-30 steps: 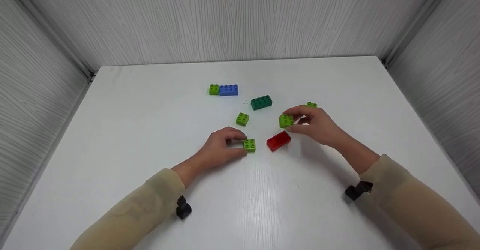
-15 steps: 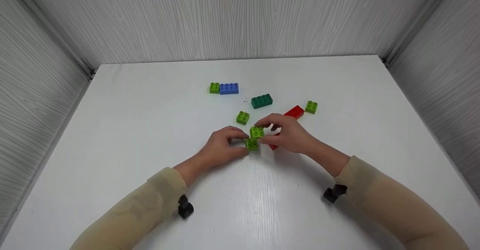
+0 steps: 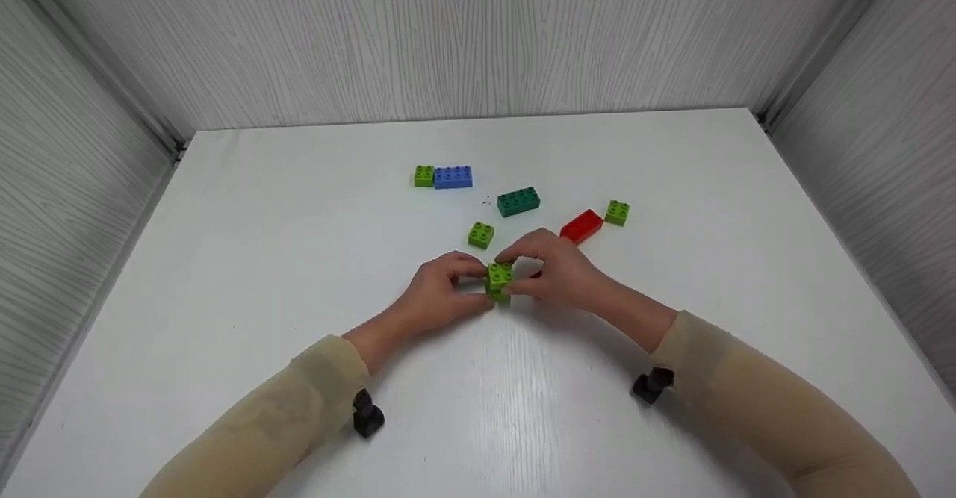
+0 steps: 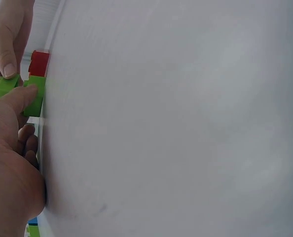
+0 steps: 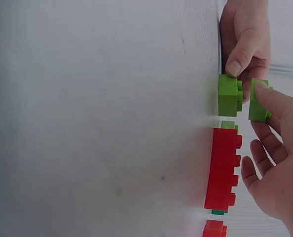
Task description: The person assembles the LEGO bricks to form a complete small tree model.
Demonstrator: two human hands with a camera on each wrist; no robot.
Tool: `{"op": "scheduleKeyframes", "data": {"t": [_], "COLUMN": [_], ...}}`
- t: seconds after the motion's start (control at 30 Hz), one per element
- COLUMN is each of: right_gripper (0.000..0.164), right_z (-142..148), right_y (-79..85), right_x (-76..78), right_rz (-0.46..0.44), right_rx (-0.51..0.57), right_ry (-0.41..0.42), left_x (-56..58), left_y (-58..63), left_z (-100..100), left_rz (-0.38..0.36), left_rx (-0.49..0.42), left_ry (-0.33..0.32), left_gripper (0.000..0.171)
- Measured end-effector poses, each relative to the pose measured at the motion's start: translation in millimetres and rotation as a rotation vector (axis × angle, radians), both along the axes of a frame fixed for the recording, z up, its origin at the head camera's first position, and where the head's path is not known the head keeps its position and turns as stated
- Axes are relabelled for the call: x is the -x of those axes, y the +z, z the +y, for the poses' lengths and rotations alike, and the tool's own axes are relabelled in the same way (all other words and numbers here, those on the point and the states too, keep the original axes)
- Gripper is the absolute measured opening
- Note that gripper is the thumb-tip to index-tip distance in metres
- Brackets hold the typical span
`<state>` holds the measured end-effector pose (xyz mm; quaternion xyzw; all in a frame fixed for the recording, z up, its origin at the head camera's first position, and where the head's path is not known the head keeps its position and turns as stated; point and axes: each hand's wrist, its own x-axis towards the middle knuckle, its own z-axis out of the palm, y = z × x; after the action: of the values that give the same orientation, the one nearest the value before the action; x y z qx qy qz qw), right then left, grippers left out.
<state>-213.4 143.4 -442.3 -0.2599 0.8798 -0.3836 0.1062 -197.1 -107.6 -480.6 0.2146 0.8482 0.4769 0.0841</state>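
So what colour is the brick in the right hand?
The brick is lime green, seen best in the right wrist view.

At the head view's centre, the upper green brick [image 3: 500,275] hides most of the lower green brick [image 3: 503,299]; your right hand [image 3: 556,268] covers most of the nearer red brick [image 5: 221,170]; your sleeves [image 3: 769,393] are cut off below
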Motion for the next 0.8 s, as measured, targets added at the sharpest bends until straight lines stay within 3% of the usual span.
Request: {"op": "scheduleKeyframes", "data": {"t": [0.63,0.8], "right_gripper": [0.038,0.037], "right_z": [1.6,1.0], "right_y": [-1.3,-0.3], "right_x": [1.8,2.5], "right_rz": [0.037,0.008], "right_rx": [-0.074,-0.065], "right_ry": [0.057,0.054], "left_x": [0.5,-0.5], "left_y": [-0.4,0.7], "left_z": [-0.4,-1.9], "left_rz": [-0.004,-0.011], "left_rx": [-0.009,-0.022], "left_ry": [0.000,-0.007], "left_gripper": [0.030,0.035]}}
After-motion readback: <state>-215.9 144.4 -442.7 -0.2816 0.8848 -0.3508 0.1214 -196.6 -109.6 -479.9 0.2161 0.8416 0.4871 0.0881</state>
